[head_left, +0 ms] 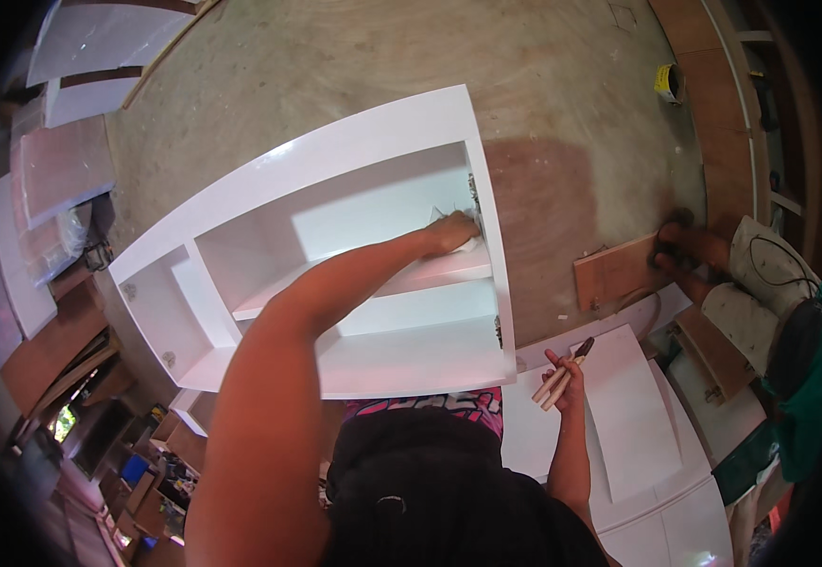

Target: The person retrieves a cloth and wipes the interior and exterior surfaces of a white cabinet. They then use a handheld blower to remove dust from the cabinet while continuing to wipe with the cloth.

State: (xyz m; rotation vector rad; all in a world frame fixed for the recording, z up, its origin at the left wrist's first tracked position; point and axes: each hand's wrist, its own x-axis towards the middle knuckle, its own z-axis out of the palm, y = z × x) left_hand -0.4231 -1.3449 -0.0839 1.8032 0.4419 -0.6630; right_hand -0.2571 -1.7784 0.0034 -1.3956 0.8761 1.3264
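Along the left of the frame, pale panels [66, 156] are leaning in a loose stack. Across the middle, the white cabinet [373, 140] is lying tilted on the floor with its compartments facing up. Inside its right end, the left hand [450, 232] is clamping a crumpled white cloth [468, 246], fingers bunched together, just above the shelf [444, 273] and beside the metal hinge [474, 192]. It looks like wiping; I'd be spreading that cloth flat, working along the corner and keeping it from snagging on the hinge. Right of lower centre, the right hand [569, 380] is gripping pale-handled tools [551, 388], clear of the cabinet; holding them away from the white faces seems wise. At far right, another person [756, 317] is standing beside a brown board [619, 271].
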